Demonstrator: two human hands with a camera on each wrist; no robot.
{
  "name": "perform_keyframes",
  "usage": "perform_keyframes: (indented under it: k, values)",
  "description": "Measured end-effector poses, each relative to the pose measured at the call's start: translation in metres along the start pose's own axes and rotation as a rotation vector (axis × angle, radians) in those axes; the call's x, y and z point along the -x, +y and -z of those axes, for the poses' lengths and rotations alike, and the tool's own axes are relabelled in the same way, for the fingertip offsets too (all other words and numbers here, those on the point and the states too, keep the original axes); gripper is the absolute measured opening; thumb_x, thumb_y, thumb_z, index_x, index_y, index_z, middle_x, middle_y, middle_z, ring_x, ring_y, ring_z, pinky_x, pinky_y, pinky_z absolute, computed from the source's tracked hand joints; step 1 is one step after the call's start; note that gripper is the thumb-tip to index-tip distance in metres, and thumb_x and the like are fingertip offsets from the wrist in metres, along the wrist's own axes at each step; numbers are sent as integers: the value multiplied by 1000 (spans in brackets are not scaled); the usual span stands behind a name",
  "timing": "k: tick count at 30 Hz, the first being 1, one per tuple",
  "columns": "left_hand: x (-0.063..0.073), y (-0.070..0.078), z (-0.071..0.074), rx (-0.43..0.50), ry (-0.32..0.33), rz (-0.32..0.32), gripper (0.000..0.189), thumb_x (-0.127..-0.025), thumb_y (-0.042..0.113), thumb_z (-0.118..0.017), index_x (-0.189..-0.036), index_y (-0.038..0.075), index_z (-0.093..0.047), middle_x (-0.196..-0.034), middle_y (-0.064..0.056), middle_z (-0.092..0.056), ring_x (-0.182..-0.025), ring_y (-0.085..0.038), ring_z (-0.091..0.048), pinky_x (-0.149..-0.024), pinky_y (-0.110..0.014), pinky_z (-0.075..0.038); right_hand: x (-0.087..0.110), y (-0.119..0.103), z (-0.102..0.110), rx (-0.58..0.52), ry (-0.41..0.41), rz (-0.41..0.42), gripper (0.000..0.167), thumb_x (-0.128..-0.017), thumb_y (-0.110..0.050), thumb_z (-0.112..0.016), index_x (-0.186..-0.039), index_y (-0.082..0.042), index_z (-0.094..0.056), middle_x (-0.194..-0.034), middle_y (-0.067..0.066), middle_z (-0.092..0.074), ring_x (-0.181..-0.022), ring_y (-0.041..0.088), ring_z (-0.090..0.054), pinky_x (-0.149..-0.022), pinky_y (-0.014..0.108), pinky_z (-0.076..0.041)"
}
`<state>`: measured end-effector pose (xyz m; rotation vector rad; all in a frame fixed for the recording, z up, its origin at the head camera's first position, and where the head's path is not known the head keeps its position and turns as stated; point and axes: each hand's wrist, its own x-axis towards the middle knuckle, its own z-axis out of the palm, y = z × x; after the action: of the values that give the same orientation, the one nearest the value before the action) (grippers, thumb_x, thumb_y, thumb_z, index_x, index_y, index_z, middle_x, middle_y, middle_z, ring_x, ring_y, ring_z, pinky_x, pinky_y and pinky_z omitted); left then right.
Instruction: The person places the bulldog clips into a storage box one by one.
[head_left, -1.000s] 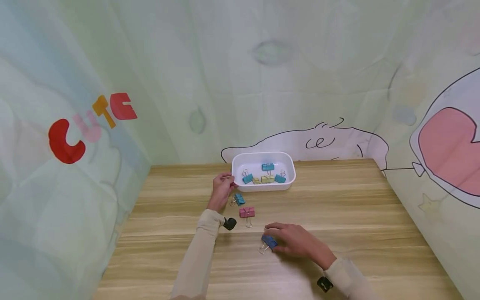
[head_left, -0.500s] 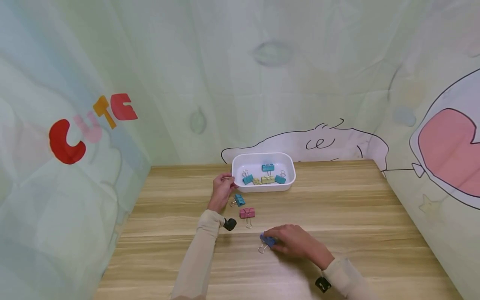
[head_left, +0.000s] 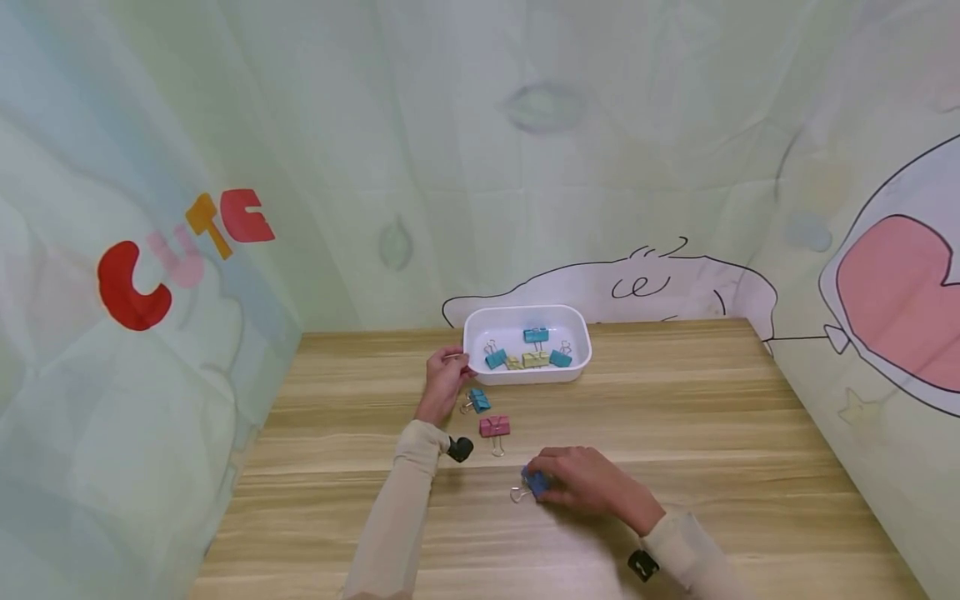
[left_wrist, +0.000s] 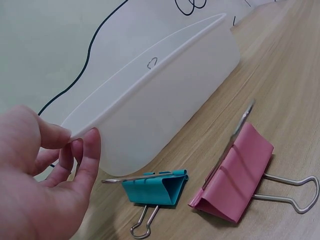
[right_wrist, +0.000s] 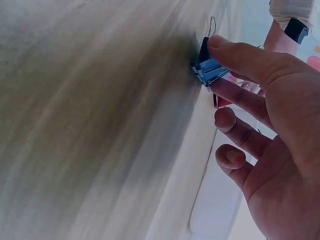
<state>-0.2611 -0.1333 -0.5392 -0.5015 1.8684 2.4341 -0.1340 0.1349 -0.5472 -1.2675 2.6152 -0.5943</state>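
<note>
My left hand (head_left: pixel 444 385) pinches the left end of the rim of a white plastic tray (left_wrist: pixel 165 105) at the back of the table. Inside the tray lie teal binder clips (head_left: pixel 536 335) and yellow binder clips (head_left: pixel 536 359). Just below the left hand, a teal binder clip (left_wrist: pixel 155 189) rests on the wood beside a pink binder clip (left_wrist: pixel 235 175). Nearer the front, my right hand (head_left: pixel 588 482) holds a blue binder clip (right_wrist: pixel 210 70) between thumb and index finger, its wire handles pointing left in the head view. The other fingers of that hand are loosely bent.
The wood-grain table (head_left: pixel 712 433) extends to both sides of the hands. Printed curtain fabric (head_left: pixel 360 167) stands along its back and sides. A black wrist device (head_left: pixel 461 448) sits on the left cuff, another black device (head_left: pixel 643 565) by the right cuff.
The blue binder clip has turned slightly in my right hand, its handles swinging further left, and the fingers have closed more on it. My left hand and the tray stay put.
</note>
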Motion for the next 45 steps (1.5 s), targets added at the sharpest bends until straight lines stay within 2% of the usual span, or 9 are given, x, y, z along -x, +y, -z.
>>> perform_keyframes:
  k: [5,12,21,29,33,38,45]
  values:
    - [-1,1,2,-2,-13,17,38,-105,0,-54,-140,-12,-47,-134,-32,-51,-103,-30,-63,-77,-21,-59,-6,0,9,14,-2,-11,35,-93,-33,-79,-125,-20,-72,-114,-4,-71,-95,8,-65,-83,31,-59]
    - [-2,1,2,4,-3,6,36,-104,0,-54,-138,-11,-49,-134,-34,-52,-113,-40,-59,-74,-20,-59,-18,1,27,34,12,-12,34,-94,-31,-79,-124,-16,-71,-112,-4,-71,-94,12,-67,-83,32,-60]
    - [2,4,1,-3,-5,5,36,-105,0,-53,-138,-12,-48,-135,-35,-51,-112,-39,-60,-75,-21,-60,-38,5,61,59,68,4,33,-93,-28,-81,-121,-14,-71,-107,-3,-71,-88,18,-69,-79,28,-60]
    - [0,4,1,7,-1,7,37,-104,-1,-54,-139,-13,-47,-135,-35,-50,-106,-35,-63,-74,-20,-59,-59,23,104,160,174,-65,29,-92,-33,-81,-112,-16,-71,-103,-4,-71,-87,14,-64,-75,33,-59]
    - [1,4,1,5,1,2,37,-104,-1,-54,-138,-14,-47,-134,-35,-51,-105,-35,-63,-73,-20,-59,-69,29,128,159,181,-97,30,-92,-33,-81,-112,-13,-70,-106,1,-72,-90,17,-65,-80,38,-60]
    - [0,3,2,-4,3,4,37,-104,-1,-54,-138,-13,-48,-132,-34,-52,-106,-37,-62,-74,-21,-60,-79,33,152,171,177,-125,36,-92,-36,-80,-115,-10,-69,-109,4,-72,-90,19,-63,-82,39,-60]
    - [-1,1,2,-12,4,21,38,-103,0,-56,-139,-11,-49,-131,-31,-53,-109,-38,-61,-76,-23,-60,-85,42,168,157,181,-163,39,-92,-35,-80,-118,-9,-69,-111,6,-72,-97,25,-66,-88,43,-59]
